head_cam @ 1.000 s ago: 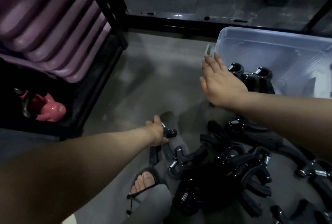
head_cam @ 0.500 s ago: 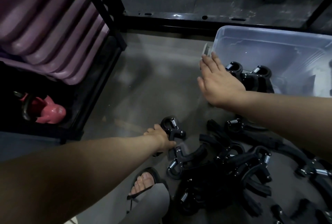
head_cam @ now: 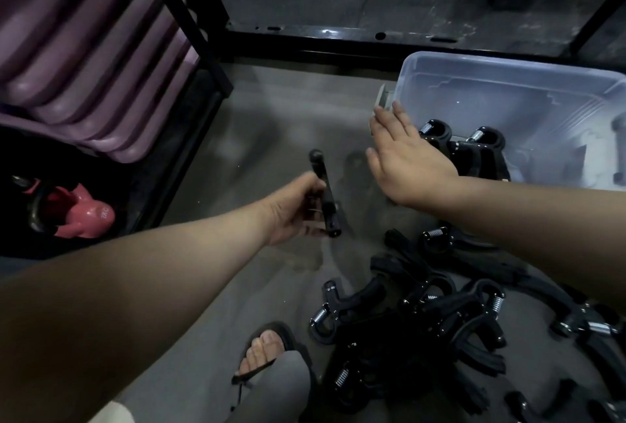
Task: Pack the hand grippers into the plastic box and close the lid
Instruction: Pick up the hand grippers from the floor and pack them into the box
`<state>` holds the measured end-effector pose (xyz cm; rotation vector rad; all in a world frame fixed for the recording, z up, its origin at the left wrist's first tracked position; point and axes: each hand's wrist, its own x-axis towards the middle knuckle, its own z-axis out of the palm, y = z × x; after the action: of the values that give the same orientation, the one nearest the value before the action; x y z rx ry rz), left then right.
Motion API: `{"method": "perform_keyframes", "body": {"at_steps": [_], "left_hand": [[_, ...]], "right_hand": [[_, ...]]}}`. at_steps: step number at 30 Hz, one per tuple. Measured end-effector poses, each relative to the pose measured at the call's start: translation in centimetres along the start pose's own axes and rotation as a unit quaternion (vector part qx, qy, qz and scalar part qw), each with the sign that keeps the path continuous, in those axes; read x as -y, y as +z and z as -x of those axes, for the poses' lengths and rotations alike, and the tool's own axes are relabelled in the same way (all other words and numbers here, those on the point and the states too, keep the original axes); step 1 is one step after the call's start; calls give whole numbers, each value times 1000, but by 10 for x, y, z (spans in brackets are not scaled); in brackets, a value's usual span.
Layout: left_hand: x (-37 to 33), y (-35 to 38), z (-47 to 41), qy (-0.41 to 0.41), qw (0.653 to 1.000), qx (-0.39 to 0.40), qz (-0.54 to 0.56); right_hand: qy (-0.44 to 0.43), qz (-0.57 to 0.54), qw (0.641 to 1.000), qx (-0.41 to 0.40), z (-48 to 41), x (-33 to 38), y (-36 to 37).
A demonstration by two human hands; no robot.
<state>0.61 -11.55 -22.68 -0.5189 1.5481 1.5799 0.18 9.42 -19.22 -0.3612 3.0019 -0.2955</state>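
Left hand (head_cam: 291, 216) gripping 1 hand gripper (head_cam: 324, 197) loosely, right hand (head_cam: 404, 160) flat and empty beside plastic box (head_cam: 508, 83); likely slip mid-transfer.

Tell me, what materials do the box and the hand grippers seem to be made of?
Box: translucent, glossy plastic; the floor shows through its walls. Hand grippers on the floor: matte black handles, probably plastic or rubber, with shiny coiled springs that look like metal.

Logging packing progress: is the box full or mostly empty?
Mostly empty. The box holds two grippers at its near side; the rest of its floor shows bare.
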Motion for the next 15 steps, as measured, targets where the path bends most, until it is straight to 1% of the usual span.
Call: {"method": "perform_keyframes", "body": {"at_steps": [2, 3, 7, 10, 12, 13, 15], "left_hand": [[-17, 0, 0, -12, 992, 55, 109], [-24, -1, 0, -11, 988, 75, 136], [-49, 6, 0, 27, 972, 156, 172], [-67, 6, 0, 69, 965, 190, 170], [-77, 9, 3, 97, 964, 188, 162], [-82, 12, 4, 114, 963, 184, 162], [-92, 23, 2, 147, 964, 161, 151]], "right_hand": [[-2, -13, 1000, -2, 0, 0, 0], [-1, -23, 1000, -1, 0, -1, 0], [2, -59, 998, 5, -2, -6, 1], [3, -117, 993, 1, -3, -10, 2], [15, -192, 981, 0, -4, -11, -1], [22, -250, 968, -3, -4, -11, -7], [30, -373, 927, -17, -2, -11, -20]]}}
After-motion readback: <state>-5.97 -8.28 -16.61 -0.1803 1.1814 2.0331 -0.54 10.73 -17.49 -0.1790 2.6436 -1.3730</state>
